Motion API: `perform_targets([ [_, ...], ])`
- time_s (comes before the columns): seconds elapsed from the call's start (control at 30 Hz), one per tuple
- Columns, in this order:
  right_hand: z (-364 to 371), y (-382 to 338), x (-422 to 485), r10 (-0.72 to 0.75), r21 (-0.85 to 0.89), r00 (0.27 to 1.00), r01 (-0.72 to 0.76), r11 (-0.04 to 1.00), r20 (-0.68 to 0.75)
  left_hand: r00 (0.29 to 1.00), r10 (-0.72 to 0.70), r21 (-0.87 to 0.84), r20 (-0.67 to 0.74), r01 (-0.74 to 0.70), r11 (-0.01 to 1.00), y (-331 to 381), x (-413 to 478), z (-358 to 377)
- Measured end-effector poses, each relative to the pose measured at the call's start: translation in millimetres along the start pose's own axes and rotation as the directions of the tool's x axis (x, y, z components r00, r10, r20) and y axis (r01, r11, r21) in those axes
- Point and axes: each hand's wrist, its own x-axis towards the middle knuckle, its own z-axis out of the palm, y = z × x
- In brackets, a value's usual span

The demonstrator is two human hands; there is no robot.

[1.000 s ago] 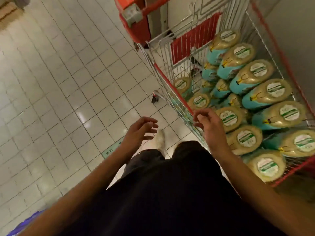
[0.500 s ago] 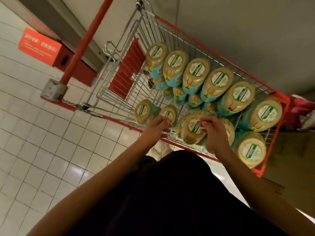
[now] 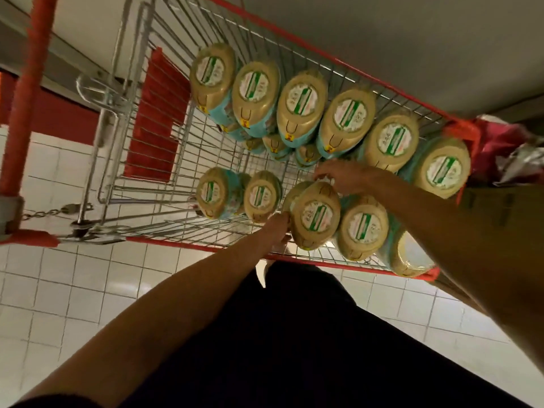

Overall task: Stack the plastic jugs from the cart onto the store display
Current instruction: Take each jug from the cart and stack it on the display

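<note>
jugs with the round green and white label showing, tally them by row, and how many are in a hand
far row jugs: 6
near row jugs, resting: 3
held jug, in the right hand: 1
total: 10
corner jug not counted, label unclear

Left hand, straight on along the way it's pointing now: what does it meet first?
The tan-capped jug in the near row. The left hand points at its near side and seems to touch it, though depth is unclear. The right hand grips that jug's far edge.
</note>
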Motion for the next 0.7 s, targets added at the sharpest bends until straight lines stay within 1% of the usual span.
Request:
perform_targets([
  [0.07,-4.7,4.1,10.9,0.039,-0.082,0.99,-0.028,0.996,0.137,0.995,-0.047,-0.033,0.085,0.05,0.998,0.6,5.9,0.8],
  [0.13,-4.8,3.5,16.5,0.091,-0.136,0.958,-0.055,0.989,0.272,0.985,-0.095,-0.058,0.145,0.104,0.993,0.1,12.0,-1.6],
  [0.2,-3.5,2.7,21.2,0.118,-0.189,0.929,-0.052,0.98,0.351,0.964,-0.131,-0.118,0.233,0.162,0.98,3.2,16.7,-4.4],
  [0.3,0.8,2.9,25.7,0.11,-0.205,0.921,-0.033,0.978,0.373,0.942,-0.13,-0.229,0.311,0.207,0.951,7.8,27.4,-3.1],
  [0.37,1.5,4.2,23.0,0.097,-0.164,0.929,-0.04,0.986,0.357,0.929,-0.111,-0.288,0.352,0.221,0.932,9.8,29.3,-3.2],
  [0.4,0.1,4.4,20.1,0.094,-0.142,0.933,-0.047,0.989,0.348,0.932,-0.119,-0.324,0.344,0.236,0.916,9.6,29.8,-5.3],
  [0.47,-5.4,4.3,12.6,0.09,-0.07,0.938,-0.071,0.995,0.334,0.945,-0.143,-0.386,0.295,0.255,0.887,9.3,30.8,-15.5],
  [0.53,-11.7,2.1,2.8,0.074,0.061,0.952,-0.096,0.993,0.297,0.961,-0.159,-0.408,0.225,0.241,0.88,11.7,28.8,-32.4],
  [0.57,-14.1,-1.4,-3.6,0.059,0.138,0.961,-0.1,0.985,0.269,0.966,-0.136,-0.423,0.218,0.219,0.88,15.5,23.3,-42.3],
  [0.63,-17.1,-13.7,-19.9,0.031,0.336,0.979,-0.099,0.937,0.201,0.964,-0.022,-0.448,0.265,0.144,0.882,25.2,10.7,-63.1],
  [0.7,-14.4,-32.9,-38.1,0.005,0.542,0.996,-0.053,0.839,0.091,0.942,0.099,-0.478,0.319,0.07,0.875,34.9,-2.9,-85.6],
])
